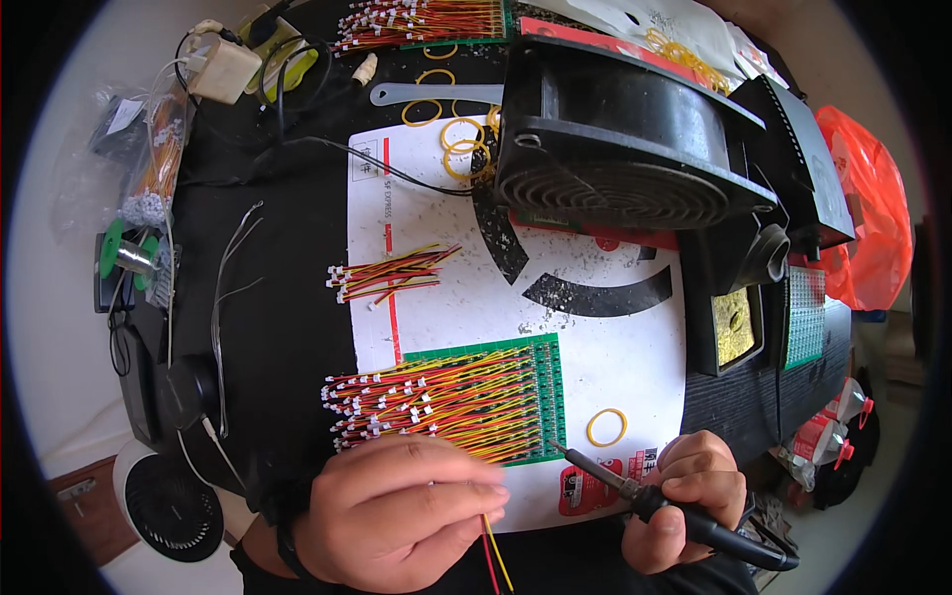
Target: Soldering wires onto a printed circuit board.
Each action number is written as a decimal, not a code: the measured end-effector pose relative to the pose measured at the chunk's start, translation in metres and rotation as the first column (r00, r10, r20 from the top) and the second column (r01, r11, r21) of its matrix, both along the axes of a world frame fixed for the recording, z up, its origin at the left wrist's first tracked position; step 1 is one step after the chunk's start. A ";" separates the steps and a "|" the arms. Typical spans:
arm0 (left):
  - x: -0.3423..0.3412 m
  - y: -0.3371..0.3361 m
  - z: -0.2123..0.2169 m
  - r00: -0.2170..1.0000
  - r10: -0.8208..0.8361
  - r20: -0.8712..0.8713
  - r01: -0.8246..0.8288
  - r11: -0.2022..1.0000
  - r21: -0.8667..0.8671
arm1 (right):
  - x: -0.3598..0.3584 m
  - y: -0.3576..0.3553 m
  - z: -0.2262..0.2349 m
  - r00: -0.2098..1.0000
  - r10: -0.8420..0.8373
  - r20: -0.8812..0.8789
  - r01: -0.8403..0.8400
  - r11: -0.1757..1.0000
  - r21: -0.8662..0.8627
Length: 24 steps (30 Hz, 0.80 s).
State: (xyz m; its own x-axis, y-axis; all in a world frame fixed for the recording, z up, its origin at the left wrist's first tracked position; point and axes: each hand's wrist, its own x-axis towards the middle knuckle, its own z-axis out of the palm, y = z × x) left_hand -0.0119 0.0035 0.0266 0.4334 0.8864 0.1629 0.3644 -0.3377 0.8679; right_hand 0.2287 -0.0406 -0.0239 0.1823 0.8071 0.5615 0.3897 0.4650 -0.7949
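My right hand grips a black soldering iron, its tip at the lower right edge of a green circuit board. Rows of red, yellow and dark wires with small white plugs lie across the board, their ends along its right part. Below the board's left side, my left hand is closed with fingertips pinched on a red and yellow wire pair, which hangs below the fingers. Whether the iron's tip touches the board is too small to tell.
A yellow rubber band lies right of the board. Loose wires rest on the white sheet. A black fan stands behind, a yellow sponge at right. Far left is a solder spool; far right, a red bag.
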 end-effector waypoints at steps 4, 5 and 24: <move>0.006 -0.010 -0.007 0.999 0.031 -0.017 -0.030 0.998 0.052 | -0.003 -0.001 -0.001 1.000 -0.002 -0.011 0.001 1.000 -0.016; 0.007 -0.008 -0.003 0.998 -0.036 -0.055 0.039 0.998 0.042 | -0.003 -0.001 0.000 1.000 -0.019 -0.016 0.019 1.000 -0.022; 0.021 -0.016 -0.021 0.970 -0.019 -0.243 0.098 0.943 0.319 | -0.001 0.012 0.012 0.987 0.163 -0.014 -0.162 0.986 0.045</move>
State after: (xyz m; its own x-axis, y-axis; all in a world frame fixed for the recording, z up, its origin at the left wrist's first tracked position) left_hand 0.0095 -0.0121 0.0059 0.5439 0.7728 0.3270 0.5135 -0.6147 0.5987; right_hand 0.2277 -0.0286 -0.0115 0.0608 0.8017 0.5946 0.2923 0.5553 -0.7786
